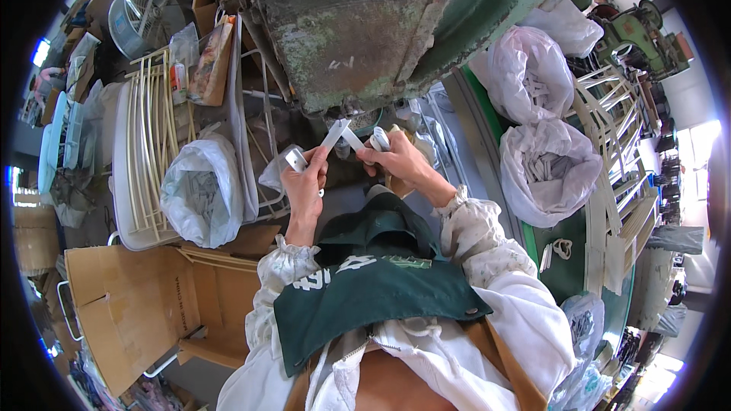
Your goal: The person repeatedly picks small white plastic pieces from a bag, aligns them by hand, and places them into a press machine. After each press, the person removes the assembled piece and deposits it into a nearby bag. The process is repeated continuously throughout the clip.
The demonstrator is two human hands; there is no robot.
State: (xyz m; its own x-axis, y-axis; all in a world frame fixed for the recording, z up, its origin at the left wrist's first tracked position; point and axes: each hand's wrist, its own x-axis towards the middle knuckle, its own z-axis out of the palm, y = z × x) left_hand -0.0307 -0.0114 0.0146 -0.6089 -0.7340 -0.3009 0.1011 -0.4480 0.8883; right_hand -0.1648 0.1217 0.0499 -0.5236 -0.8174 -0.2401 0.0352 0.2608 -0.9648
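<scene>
My left hand (306,186) pinches a pale flat strip (333,134), which slants up to the right. A white end piece with a small dark hole (295,158) sticks out beside the left thumb. My right hand (407,160) is closed round another pale strip (352,138), slanting up to the left. A rounded white piece (378,138) shows above its fingers. The strips' upper ends meet or overlap in an inverted V, just under the head of a worn green machine (350,46). Whether they touch the machine, I cannot tell.
A white bag of small pale pieces (173,202) stands left, by long cream rods (137,152). Two more filled white bags (518,49) (563,209) stand right, near stacked pale strips (620,152). An open cardboard box (126,304) lies lower left; a round metal fan (145,17) stands far left.
</scene>
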